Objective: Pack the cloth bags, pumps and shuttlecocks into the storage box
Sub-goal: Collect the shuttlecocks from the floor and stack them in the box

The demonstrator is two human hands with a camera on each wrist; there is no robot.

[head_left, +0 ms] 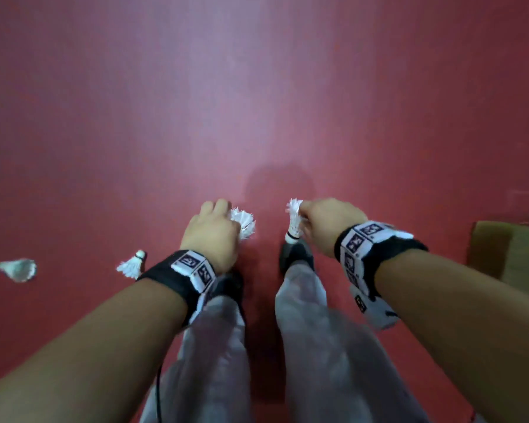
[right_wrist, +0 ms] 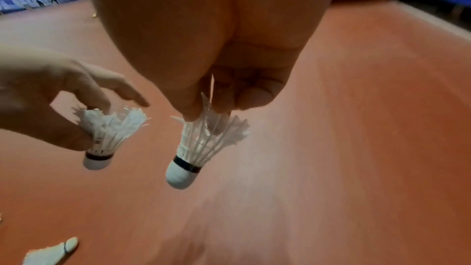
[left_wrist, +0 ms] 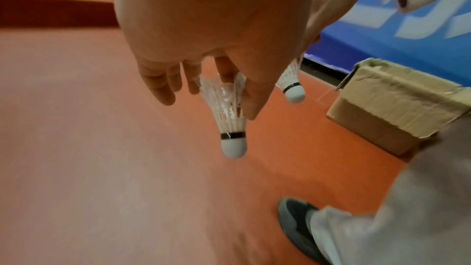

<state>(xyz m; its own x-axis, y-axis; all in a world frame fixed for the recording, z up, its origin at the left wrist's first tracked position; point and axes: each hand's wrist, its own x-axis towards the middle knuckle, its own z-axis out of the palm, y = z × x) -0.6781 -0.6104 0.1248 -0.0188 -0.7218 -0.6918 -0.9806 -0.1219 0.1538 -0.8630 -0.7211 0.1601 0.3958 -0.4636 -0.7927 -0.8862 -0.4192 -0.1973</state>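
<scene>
My left hand [head_left: 211, 230] pinches a white shuttlecock [left_wrist: 230, 120] by its feathers, cork end hanging down above the red floor. Beside it my right hand [head_left: 324, 221] pinches a second white shuttlecock [right_wrist: 201, 148] the same way. Both held shuttlecocks show in the head view: the left one [head_left: 243, 222] and the right one [head_left: 293, 222]. Two more shuttlecocks lie on the floor at the left, one [head_left: 132, 264] near my left wrist and one [head_left: 18, 269] further out. The brown cardboard storage box [head_left: 507, 251] stands to the right of my right arm.
My two feet in dark shoes [head_left: 297, 254] and pale trousers stand just below the hands. A blue barrier [left_wrist: 407, 21] runs behind the box [left_wrist: 392, 104]. The red floor [head_left: 257, 102] stretches out ahead.
</scene>
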